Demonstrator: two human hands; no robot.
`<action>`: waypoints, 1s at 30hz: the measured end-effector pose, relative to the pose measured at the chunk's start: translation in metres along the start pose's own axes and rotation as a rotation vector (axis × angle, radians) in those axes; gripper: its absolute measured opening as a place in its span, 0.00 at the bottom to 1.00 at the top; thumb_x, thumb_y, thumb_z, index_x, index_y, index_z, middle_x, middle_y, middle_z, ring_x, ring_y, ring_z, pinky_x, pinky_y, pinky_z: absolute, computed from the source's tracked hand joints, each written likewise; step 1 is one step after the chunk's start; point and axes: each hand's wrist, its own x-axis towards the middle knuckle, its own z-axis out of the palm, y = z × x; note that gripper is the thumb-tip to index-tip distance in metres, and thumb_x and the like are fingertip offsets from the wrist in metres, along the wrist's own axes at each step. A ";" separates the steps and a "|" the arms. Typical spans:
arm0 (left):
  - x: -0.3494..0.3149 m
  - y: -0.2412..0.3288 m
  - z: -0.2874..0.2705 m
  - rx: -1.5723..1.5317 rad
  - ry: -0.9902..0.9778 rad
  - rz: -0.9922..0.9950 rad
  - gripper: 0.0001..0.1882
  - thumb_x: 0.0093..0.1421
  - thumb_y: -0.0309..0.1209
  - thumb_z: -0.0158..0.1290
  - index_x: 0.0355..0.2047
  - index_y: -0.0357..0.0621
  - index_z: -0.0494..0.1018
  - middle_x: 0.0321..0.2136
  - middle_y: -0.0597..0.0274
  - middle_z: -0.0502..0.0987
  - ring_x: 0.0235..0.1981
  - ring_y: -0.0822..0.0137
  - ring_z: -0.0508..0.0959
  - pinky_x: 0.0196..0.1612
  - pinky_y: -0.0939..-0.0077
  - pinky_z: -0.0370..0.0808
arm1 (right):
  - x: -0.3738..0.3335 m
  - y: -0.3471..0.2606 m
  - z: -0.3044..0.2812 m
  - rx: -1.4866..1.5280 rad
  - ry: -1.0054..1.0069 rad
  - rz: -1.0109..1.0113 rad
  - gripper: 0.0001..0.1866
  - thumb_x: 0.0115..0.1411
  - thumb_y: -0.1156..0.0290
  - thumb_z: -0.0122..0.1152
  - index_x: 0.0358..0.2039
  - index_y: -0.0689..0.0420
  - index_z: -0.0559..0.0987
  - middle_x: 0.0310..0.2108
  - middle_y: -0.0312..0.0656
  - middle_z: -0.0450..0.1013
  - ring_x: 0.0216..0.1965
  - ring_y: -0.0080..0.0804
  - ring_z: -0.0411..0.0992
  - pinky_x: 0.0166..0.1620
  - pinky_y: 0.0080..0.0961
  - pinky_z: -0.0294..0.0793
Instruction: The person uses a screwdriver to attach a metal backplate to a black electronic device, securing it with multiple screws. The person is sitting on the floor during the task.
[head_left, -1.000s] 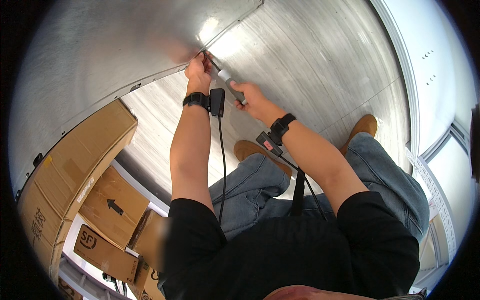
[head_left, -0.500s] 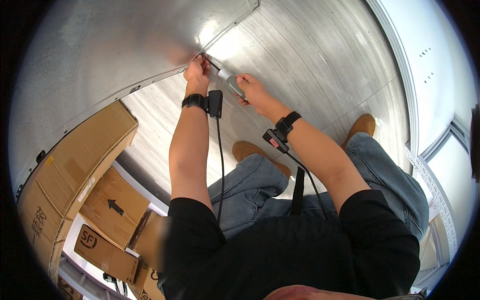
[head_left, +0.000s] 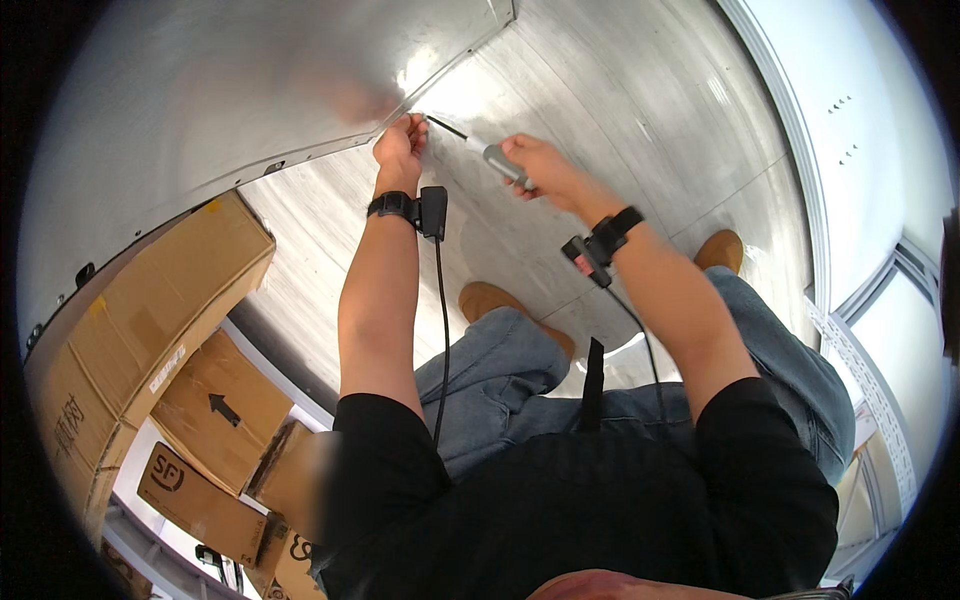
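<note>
My right hand (head_left: 537, 168) grips a screwdriver (head_left: 498, 160) with a grey handle, a whitish collar and a thin black shaft. Its shaft points up and left, and the tip lies close to the fingers of my left hand (head_left: 400, 140), a little off the panel's edge. That left hand is closed in a pinch at the lower edge of a large grey metal panel (head_left: 230, 110). Whatever sits between its fingertips is hidden or too small to make out. Each wrist wears a black strap with a small cabled box.
Small holes and slots run along the panel's edge. Cardboard boxes (head_left: 222, 385) are stacked at the lower left, one long carton (head_left: 180, 290) lying against the panel. Pale wood-look floor (head_left: 620, 130) spreads under my brown shoes. A white curved frame (head_left: 790, 130) stands at the right.
My right hand has drawn back to the right, taking the screwdriver tip away from the panel's edge. My left hand has shifted only slightly, still closed at the edge.
</note>
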 end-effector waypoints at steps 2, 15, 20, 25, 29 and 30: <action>-0.008 0.002 0.008 0.054 -0.072 -0.033 0.07 0.63 0.28 0.49 0.36 0.39 0.74 0.28 0.62 0.80 0.25 0.71 0.78 0.25 0.81 0.72 | -0.013 -0.033 -0.026 -0.156 0.010 0.019 0.17 0.67 0.56 0.42 0.48 0.52 0.71 0.28 0.36 0.70 0.20 0.18 0.63 0.23 0.19 0.63; -0.143 0.039 0.224 0.575 -0.744 0.198 0.14 0.63 0.31 0.46 0.48 0.41 0.72 0.39 0.62 0.79 0.36 0.73 0.78 0.37 0.82 0.72 | -0.325 -0.313 -0.224 -0.872 0.615 -0.048 0.12 0.61 0.70 0.47 0.26 0.58 0.77 0.16 0.32 0.69 0.11 0.16 0.61 0.13 0.15 0.60; -0.220 0.016 0.329 0.715 -0.881 0.330 0.14 0.62 0.33 0.51 0.46 0.40 0.73 0.37 0.62 0.79 0.34 0.73 0.78 0.37 0.80 0.73 | -0.386 -0.257 -0.325 -0.515 0.732 -0.198 0.15 0.67 0.62 0.46 0.29 0.56 0.76 0.16 0.30 0.67 0.11 0.15 0.59 0.13 0.14 0.57; -0.253 -0.063 0.427 0.908 -1.064 0.571 0.15 0.59 0.33 0.54 0.45 0.39 0.73 0.35 0.62 0.79 0.33 0.73 0.77 0.36 0.79 0.73 | -0.340 -0.114 -0.447 -0.227 0.633 -0.446 0.12 0.63 0.59 0.54 0.36 0.54 0.76 0.21 0.34 0.70 0.17 0.15 0.66 0.18 0.10 0.65; -0.267 -0.103 0.493 1.083 -0.950 0.977 0.18 0.54 0.35 0.59 0.44 0.40 0.74 0.33 0.60 0.79 0.32 0.71 0.77 0.36 0.76 0.74 | -0.320 -0.036 -0.457 0.166 0.695 -0.591 0.16 0.63 0.56 0.54 0.45 0.54 0.74 0.21 0.32 0.71 0.18 0.13 0.65 0.19 0.06 0.62; -0.256 -0.104 0.518 1.082 -0.888 1.043 0.19 0.54 0.36 0.60 0.43 0.40 0.74 0.32 0.60 0.79 0.32 0.70 0.77 0.36 0.76 0.74 | -0.308 -0.033 -0.467 0.217 0.739 -0.586 0.16 0.63 0.57 0.54 0.44 0.54 0.74 0.21 0.33 0.71 0.18 0.14 0.65 0.19 0.07 0.62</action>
